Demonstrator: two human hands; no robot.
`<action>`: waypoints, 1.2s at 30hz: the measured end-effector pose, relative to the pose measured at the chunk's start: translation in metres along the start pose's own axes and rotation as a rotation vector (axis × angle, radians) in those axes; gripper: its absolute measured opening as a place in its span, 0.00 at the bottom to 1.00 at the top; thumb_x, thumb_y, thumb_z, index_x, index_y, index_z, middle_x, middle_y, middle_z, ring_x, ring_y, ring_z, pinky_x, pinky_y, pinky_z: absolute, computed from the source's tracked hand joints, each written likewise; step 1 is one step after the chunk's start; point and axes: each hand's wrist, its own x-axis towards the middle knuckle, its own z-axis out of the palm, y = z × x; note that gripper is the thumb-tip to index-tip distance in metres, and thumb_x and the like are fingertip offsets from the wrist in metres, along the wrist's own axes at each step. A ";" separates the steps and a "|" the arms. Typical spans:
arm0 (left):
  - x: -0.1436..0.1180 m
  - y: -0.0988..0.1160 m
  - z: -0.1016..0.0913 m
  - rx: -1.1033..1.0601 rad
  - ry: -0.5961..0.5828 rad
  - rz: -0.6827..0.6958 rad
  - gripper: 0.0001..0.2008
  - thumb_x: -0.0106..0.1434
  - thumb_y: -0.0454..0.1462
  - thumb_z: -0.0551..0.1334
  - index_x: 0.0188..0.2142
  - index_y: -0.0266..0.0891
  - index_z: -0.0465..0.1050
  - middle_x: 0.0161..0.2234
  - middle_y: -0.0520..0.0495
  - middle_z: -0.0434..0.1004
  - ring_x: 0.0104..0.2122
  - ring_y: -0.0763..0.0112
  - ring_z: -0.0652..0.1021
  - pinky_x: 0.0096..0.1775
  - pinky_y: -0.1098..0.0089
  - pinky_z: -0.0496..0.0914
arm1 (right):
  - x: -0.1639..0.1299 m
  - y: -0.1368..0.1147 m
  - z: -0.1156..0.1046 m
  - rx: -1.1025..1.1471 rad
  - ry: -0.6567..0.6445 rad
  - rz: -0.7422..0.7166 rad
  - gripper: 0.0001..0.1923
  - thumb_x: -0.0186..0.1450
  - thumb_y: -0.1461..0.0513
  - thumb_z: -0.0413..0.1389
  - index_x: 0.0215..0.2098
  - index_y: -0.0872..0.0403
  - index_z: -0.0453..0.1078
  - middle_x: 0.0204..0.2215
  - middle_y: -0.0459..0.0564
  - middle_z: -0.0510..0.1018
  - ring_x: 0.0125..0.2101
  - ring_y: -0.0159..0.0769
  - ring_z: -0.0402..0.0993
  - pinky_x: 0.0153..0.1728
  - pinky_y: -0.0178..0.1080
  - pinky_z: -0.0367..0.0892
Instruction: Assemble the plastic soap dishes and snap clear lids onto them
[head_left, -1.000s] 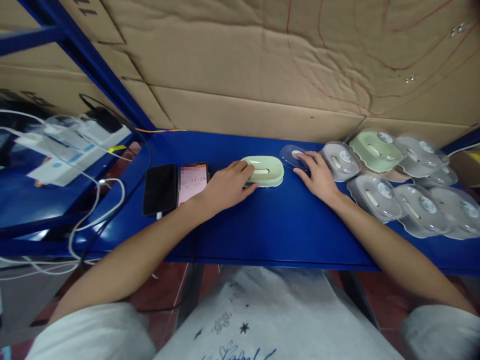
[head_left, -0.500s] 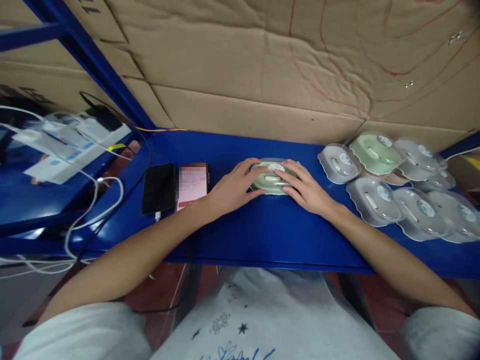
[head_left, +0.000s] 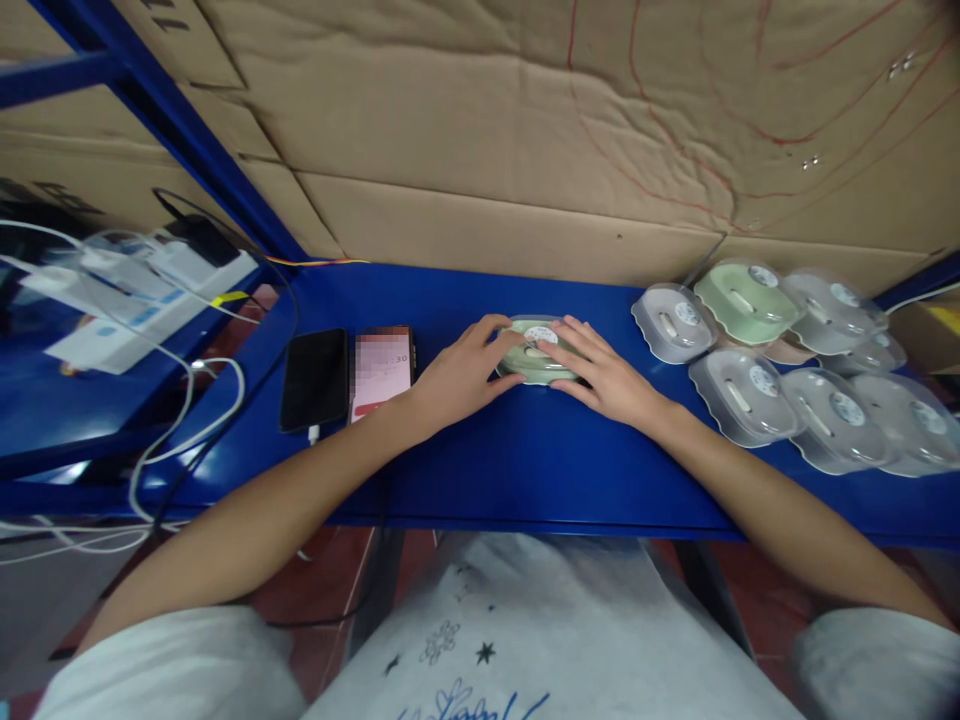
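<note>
At the far left of the blue metal tabletop (head_left: 480, 450), white cables (head_left: 187, 400) trail beside a black phone with a dark screen (head_left: 316, 378) and a second phone with a lit pinkish screen (head_left: 383, 367). The left hand (head_left: 457, 372) rests flat, fingers spread, against the left end of the oval pale-green plastic case with a clear lid (head_left: 537, 353), which lies mid-tabletop with its long axis running left to right. The right hand (head_left: 606, 378) presses open-palmed on its right end. Further right sits a cluster of clear-lidded oval cases (head_left: 795, 360).
</note>
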 end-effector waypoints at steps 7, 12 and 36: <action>0.000 0.013 -0.005 0.043 -0.002 -0.079 0.27 0.74 0.44 0.66 0.67 0.41 0.61 0.70 0.30 0.60 0.63 0.46 0.76 0.51 0.51 0.84 | -0.005 0.005 -0.018 -0.210 0.130 0.070 0.26 0.79 0.52 0.54 0.71 0.51 0.69 0.69 0.59 0.72 0.72 0.53 0.63 0.72 0.58 0.63; 0.000 0.020 -0.010 0.087 -0.028 -0.069 0.23 0.76 0.41 0.62 0.66 0.42 0.64 0.69 0.32 0.62 0.63 0.46 0.76 0.49 0.52 0.84 | -0.015 0.015 -0.062 -0.416 0.343 0.374 0.26 0.78 0.51 0.54 0.69 0.51 0.71 0.66 0.64 0.75 0.68 0.65 0.67 0.63 0.70 0.65; -0.004 0.014 -0.002 0.271 -0.281 0.117 0.18 0.80 0.44 0.56 0.63 0.40 0.73 0.61 0.36 0.75 0.57 0.53 0.80 0.57 0.55 0.74 | -0.013 -0.004 -0.050 -0.376 0.220 0.376 0.34 0.79 0.45 0.48 0.76 0.52 0.58 0.72 0.65 0.66 0.71 0.60 0.61 0.69 0.66 0.57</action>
